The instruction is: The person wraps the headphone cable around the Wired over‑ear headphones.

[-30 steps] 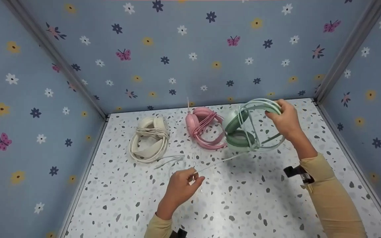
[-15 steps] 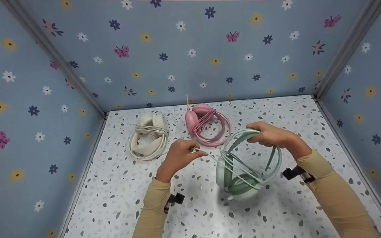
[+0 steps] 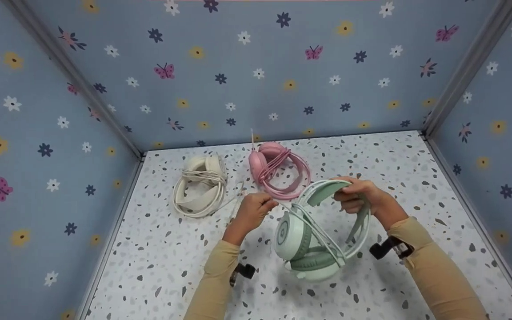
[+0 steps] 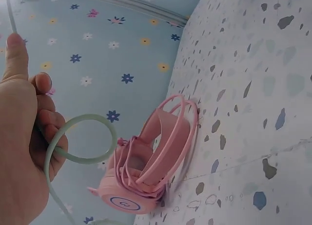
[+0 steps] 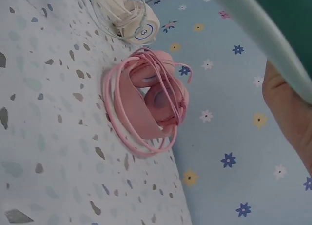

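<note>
Mint-green headphones (image 3: 290, 235) hang tilted above the tabletop, ear cups low. My right hand (image 3: 368, 196) grips them by the headband, fingers curled round its padded top. Pale green cable is wound across the band and cups. Pinched in my left hand (image 3: 251, 211), left of the cups, is a length of this cable (image 4: 87, 117); it runs taut from thumb and forefinger toward the headphones. A loose loop of it hangs below the curled fingers in the left wrist view. In the right wrist view the headband fills the top right corner, partly hiding that hand.
Pink headphones (image 3: 258, 166) wrapped in their cable lie at the back middle of the speckled tabletop (image 3: 149, 249). Cream-white headphones (image 3: 217, 167), also cable-wrapped, lie to their left. Flowered panels (image 3: 274, 95) wall in the back and both sides.
The green headphones came from the back right toward me and left, then turned so a cup's outer face shows. My left hand moved up, keeping the cable pinched.
</note>
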Available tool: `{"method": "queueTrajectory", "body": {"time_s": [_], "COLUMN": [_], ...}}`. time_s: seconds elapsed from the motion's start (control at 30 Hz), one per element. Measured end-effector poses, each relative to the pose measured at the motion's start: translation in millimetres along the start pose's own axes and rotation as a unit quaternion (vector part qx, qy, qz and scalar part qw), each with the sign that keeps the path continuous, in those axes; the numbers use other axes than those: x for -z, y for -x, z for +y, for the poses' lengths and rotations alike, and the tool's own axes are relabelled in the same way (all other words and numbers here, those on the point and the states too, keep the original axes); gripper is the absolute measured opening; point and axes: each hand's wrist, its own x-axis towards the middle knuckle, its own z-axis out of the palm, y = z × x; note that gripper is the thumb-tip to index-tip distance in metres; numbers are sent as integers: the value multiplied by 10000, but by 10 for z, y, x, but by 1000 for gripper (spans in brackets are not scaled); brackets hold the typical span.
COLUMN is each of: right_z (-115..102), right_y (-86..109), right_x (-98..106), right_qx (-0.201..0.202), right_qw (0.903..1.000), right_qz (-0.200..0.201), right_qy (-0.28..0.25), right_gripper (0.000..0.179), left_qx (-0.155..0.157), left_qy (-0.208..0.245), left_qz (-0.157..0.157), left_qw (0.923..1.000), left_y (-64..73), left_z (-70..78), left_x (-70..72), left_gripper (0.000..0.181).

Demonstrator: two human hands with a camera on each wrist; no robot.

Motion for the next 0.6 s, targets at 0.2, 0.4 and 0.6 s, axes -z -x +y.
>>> {"method": "queueTrajectory", "body": {"time_s": [0.2,0.4,0.6], "right_z": [234,297,213], "right_y": [50,176,259], "right_x": [68,63,21], "right_qx": [971,2380,3562], "right_qw": [9903,9588,9096], "right_qz": [-390,241,895], "right_qy": [-911,-1529,-1942], "right_gripper": [26,32,31], "left_qx": [159,458,281], "left_qy": [-127,-780,-1769], "left_qz": [-1,66,56], "left_qw": [9998,9959,9838], "left_y": [110,363,658], "left_z": [-64,-133,-112], "left_x": [-183,-295,-383], "left_gripper": [34,17,32]}}
